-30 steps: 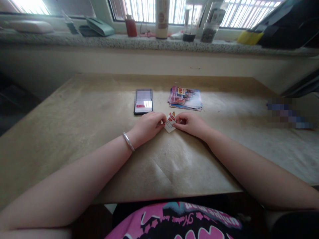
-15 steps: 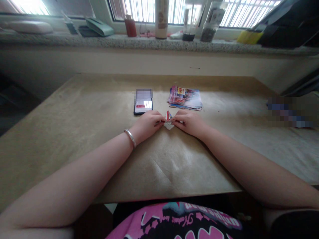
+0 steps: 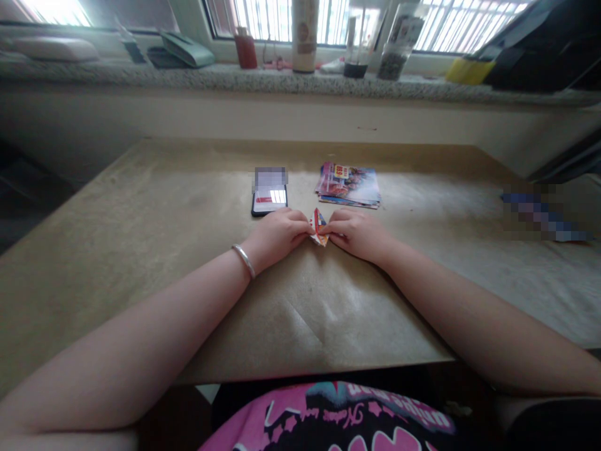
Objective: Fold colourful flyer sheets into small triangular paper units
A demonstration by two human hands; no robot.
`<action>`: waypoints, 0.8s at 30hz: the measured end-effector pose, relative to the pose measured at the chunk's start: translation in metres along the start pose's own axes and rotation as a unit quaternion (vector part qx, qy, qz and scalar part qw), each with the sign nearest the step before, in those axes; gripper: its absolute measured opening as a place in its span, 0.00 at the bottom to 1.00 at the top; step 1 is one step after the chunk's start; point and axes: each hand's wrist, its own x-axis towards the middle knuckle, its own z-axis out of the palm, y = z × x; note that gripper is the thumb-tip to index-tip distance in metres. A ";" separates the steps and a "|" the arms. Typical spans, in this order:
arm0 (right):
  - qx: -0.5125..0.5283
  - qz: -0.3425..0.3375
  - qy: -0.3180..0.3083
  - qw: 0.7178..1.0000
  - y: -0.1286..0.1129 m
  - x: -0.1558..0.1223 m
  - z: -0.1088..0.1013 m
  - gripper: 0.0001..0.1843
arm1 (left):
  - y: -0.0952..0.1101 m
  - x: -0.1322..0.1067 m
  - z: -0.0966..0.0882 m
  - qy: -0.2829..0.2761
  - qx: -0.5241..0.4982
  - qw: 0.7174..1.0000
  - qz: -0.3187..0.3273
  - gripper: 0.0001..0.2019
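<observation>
A small folded piece of printed paper (image 3: 318,227), red, white and blue, stands on edge between my two hands on the brown paper-covered table (image 3: 164,207). My left hand (image 3: 280,234), with a silver bangle on its wrist, pinches the paper's left side with curled fingers. My right hand (image 3: 357,233) pinches its right side, fingers curled too. Both hands rest on the table and nearly touch each other. Most of the folded paper is hidden by the fingers.
A dark phone (image 3: 269,200) with a lit screen lies just beyond my left hand. A stack of colourful printed sheets (image 3: 349,185) lies beyond my right hand. Bottles, jars and cases line the stone windowsill (image 3: 282,78). A blurred object (image 3: 547,213) lies at the far right.
The folded paper has been pressed narrower and stands more upright between the fingers. Both hands have drawn closer together and shifted slightly away from me.
</observation>
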 end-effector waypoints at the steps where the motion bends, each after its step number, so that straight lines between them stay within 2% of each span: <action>1: 0.004 0.001 -0.003 1.000 0.000 0.000 0.000 0.13 | 0.001 0.000 -0.001 -0.004 0.008 1.000 0.001 0.11; 7: 0.033 0.005 -0.003 0.999 -0.001 0.000 -0.001 0.13 | 0.001 0.000 -0.003 -0.013 0.027 1.000 0.008 0.11; 17: 0.020 -0.015 -0.007 1.000 -0.002 -0.001 -0.005 0.14 | 0.003 -0.001 -0.007 -0.031 0.056 0.997 0.033 0.11; 24: -0.054 -0.012 -0.057 0.997 -0.010 -0.001 -0.014 0.16 | 0.008 0.000 -0.009 -0.051 0.085 0.995 0.013 0.12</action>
